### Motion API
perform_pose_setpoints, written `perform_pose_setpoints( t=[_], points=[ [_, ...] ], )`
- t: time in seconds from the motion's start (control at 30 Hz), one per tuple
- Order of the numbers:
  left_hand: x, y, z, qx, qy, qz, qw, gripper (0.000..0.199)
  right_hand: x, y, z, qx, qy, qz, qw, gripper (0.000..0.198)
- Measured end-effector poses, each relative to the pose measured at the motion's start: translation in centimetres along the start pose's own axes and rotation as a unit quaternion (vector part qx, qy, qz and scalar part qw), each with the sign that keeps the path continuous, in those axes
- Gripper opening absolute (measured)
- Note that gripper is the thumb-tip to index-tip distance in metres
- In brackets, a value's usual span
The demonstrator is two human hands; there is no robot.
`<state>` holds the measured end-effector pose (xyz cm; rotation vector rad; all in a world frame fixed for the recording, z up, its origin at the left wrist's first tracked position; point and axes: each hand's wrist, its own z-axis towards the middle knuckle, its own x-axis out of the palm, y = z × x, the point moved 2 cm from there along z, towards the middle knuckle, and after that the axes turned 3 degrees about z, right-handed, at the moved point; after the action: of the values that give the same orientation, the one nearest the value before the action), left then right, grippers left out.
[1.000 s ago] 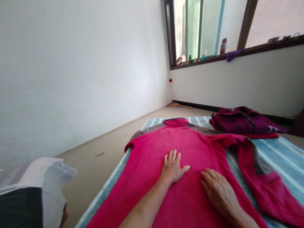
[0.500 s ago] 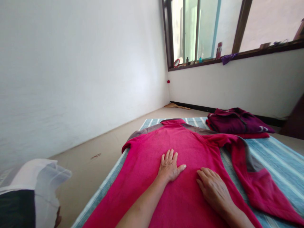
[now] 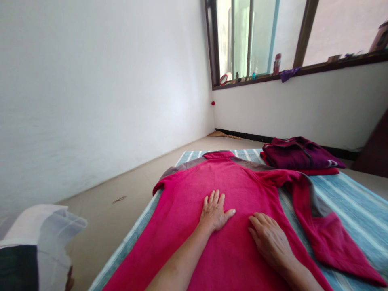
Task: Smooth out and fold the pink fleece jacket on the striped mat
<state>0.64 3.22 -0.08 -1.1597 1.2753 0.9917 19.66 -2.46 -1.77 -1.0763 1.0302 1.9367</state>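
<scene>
A pink fleece jacket (image 3: 188,218) with grey shoulders lies spread out, its back facing up and its collar at the far end. Its right-hand sleeve stretches out across the striped cloth, while the left-hand sleeve is mostly out of sight at the shoulder. My left hand (image 3: 214,211) rests flat on the middle of the jacket, fingers spread. To its right, my right hand (image 3: 268,236) lies on the fabric with fingers stretched out and slightly bent. Neither hand holds anything.
Under the jacket is a blue-and-white striped cloth (image 3: 360,202). Folded purple and red clothes (image 3: 300,154) are stacked at its far right. White plastic bags (image 3: 50,230) stand at lower left. A broom (image 3: 224,134) lies in the corner; small items line the windowsill (image 3: 257,79).
The view has shifted very slightly to the right. Both hands stay at the same places on the jacket.
</scene>
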Motion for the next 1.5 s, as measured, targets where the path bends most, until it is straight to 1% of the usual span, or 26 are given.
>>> perform_pose_setpoints(
  t=[0.2,0.6,1.1,1.5],
  points=[
    [0.14,0.12,0.14,0.002,0.002,0.002,1.0,0.082,0.54,-0.32,-0.11,-0.001,-0.014,-0.005,1.0,0.016],
    [0.3,0.17,0.3,-0.002,0.0,0.006,1.0,0.082,0.53,-0.36,-0.01,-0.002,-0.019,0.002,1.0,0.016],
    [0.25,0.15,0.26,-0.002,-0.006,0.007,1.0,0.081,-0.08,0.11,0.15,0.009,0.007,0.004,1.0,0.014],
    [0.08,0.12,0.18,-0.004,0.002,0.012,1.0,0.081,0.05,0.02,0.08,0.005,-0.001,0.008,1.0,0.016]
  ],
)
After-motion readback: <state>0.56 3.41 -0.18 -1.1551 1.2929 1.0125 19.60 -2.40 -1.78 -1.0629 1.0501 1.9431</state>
